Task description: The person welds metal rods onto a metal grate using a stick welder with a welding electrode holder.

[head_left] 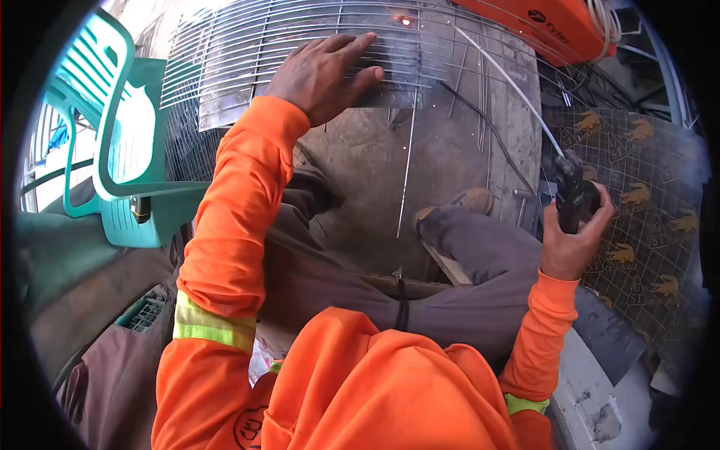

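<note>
My left hand (324, 79) lies palm down on a grid of thin metal rods (225, 46), fingers stretched and thumb apart. Under the grid is a flat sheet of shiny metal (219, 114). A single rod (410, 161) juts from the grid toward my knees. My right hand (576, 238) is wrapped round a black welding electrode holder (570, 184). From its jaw a long pale welding electrode (510, 84) slants up and left, its far end over the right part of the grid. A bright orange spark (406, 21) glows at the grid's far edge, left of the electrode's end.
An orange machine (540, 26) with a coiled cable stands at the top right. A dark cable (495, 133) runs toward the holder. Green plastic chairs (135, 206) stand at left. Dark printed board (637, 217) lies at right. My legs straddle the concrete floor (360, 180).
</note>
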A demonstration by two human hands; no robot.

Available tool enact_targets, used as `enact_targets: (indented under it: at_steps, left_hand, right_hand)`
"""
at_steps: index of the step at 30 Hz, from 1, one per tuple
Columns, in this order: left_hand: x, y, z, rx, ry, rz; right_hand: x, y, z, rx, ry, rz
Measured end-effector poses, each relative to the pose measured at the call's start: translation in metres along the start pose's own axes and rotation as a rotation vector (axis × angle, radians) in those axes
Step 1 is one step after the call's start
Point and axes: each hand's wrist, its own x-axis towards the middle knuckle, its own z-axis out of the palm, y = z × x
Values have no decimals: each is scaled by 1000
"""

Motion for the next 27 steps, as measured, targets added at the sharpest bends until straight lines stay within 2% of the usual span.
enact_targets:
  at_steps: [3,7,10,18,19,21,27]
  left_hand:
    - [2,-4,1,6,43,17]
    - [-2,-3,1,23,49,23]
    - [0,-4,1,5,33,24]
    - [-1,-11,9,13,92,50]
    - [1,-4,-4,14,91,51]
    - [4,9,-30,-155,-187,-49]
    - [4,7,-26,-207,-114,-42]
  right_hand:
    - [-26,19,17,29,81,-9]
    - [-41,12,20,0,74,-14]
    - [-39,11,25,109,62,63]
    - [-37,13,35,-66,63,-11]
    - [-37,13,36,-65,63,-10]
    - [-37,17,38,-75,25,-40]
    - [-37,17,41,-67,15,-40]
